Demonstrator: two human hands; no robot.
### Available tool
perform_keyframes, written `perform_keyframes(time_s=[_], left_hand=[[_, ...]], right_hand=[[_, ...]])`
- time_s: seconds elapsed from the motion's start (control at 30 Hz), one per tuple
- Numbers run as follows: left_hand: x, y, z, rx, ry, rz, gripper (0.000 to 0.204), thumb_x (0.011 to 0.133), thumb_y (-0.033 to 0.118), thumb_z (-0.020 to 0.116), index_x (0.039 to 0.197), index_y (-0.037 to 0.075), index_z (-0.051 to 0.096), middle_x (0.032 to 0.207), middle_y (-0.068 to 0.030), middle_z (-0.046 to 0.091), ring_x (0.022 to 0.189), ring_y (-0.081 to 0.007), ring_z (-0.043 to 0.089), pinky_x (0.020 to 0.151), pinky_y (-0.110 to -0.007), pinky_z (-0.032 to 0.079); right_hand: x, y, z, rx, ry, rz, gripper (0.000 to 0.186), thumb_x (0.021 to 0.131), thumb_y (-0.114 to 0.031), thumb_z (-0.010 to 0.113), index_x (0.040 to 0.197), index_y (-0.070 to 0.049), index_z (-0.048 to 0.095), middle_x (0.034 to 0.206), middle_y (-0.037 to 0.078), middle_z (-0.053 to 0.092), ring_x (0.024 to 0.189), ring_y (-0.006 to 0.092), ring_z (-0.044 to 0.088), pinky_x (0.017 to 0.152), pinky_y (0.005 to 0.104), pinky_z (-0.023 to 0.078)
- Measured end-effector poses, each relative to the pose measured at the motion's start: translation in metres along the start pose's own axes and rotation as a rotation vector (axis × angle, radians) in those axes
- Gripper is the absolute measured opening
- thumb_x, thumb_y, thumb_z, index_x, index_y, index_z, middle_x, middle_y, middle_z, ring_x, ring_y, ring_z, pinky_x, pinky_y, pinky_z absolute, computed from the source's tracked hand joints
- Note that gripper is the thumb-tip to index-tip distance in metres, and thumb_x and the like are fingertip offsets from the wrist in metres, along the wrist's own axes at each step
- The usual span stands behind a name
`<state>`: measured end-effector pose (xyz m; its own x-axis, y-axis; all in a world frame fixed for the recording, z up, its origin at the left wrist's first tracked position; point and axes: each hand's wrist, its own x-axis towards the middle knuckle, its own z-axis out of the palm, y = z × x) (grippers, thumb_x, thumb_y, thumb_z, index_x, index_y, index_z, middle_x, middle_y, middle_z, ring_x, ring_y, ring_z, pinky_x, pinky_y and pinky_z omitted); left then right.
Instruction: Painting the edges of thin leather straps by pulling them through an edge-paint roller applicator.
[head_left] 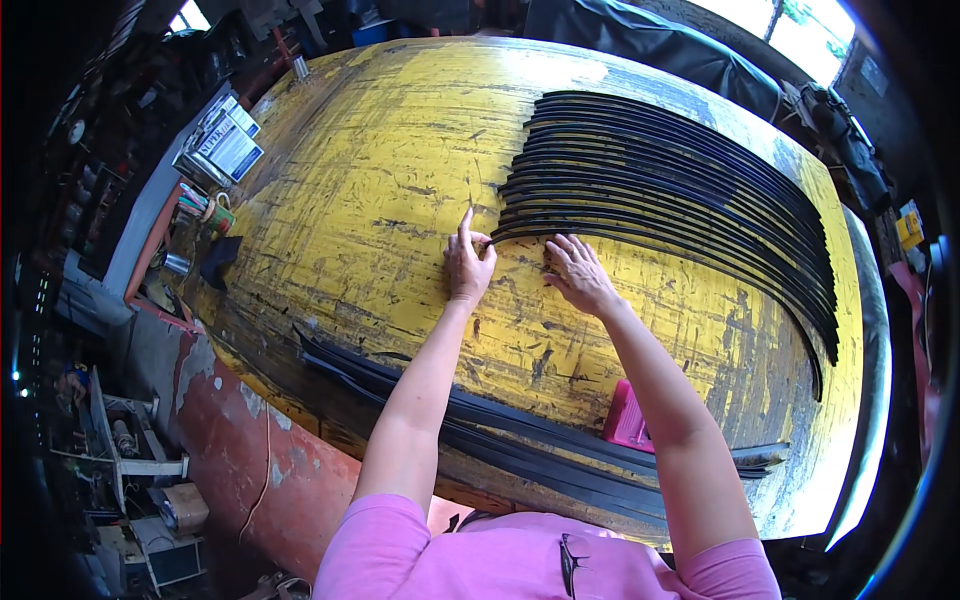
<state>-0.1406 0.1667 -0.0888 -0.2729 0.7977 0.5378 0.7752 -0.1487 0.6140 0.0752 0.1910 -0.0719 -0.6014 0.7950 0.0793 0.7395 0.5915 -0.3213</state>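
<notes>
The left grip (pixel 470 262) pinches one end of the front black strip (pixel 660 247), which curves off frame-right past the right grip (pixel 583 277), spread open, empty.

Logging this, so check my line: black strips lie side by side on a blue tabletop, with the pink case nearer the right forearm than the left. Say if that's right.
The colour is wrong: the worn tabletop is yellow, not blue, as the head view shows. Black strips lie side by side on it, the pink case nearer the right forearm.
</notes>
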Motion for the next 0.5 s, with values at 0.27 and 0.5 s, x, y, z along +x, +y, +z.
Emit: perform_keyframes(time_s=[0.27, 0.5], left_hand=[[0.002, -0.004, 0.0, -0.013, -0.037, -0.027, 0.067, 0.072, 0.004, 0.063, 0.133, 0.009, 0.035, 0.083, -0.0004, 0.059, 0.086, -0.0196, 0.053, 0.088, -0.037, 0.039], [0.0, -0.002, -0.004, -0.047, -0.066, -0.063, 0.067, 0.069, 0.007, 0.062, 0.13, 0.012, 0.037, 0.081, 0.0024, 0.059, 0.088, -0.0199, 0.052, 0.086, -0.038, 0.04]], right_hand=[[-0.003, -0.005, 0.005, -0.007, 0.105, -0.008, 0.053, 0.091, -0.038, 0.045, 0.133, -0.007, 0.037, 0.141, 0.014, 0.031, 0.133, 0.0319, 0.024, 0.11, 0.0438, 0.017], [0.0, -0.041, 0.011, 0.099, 0.313, 0.006, 0.042, 0.088, -0.028, 0.052, 0.123, -0.005, 0.047, 0.117, 0.019, 0.045, 0.113, 0.035, 0.041, 0.098, 0.0467, 0.03]])
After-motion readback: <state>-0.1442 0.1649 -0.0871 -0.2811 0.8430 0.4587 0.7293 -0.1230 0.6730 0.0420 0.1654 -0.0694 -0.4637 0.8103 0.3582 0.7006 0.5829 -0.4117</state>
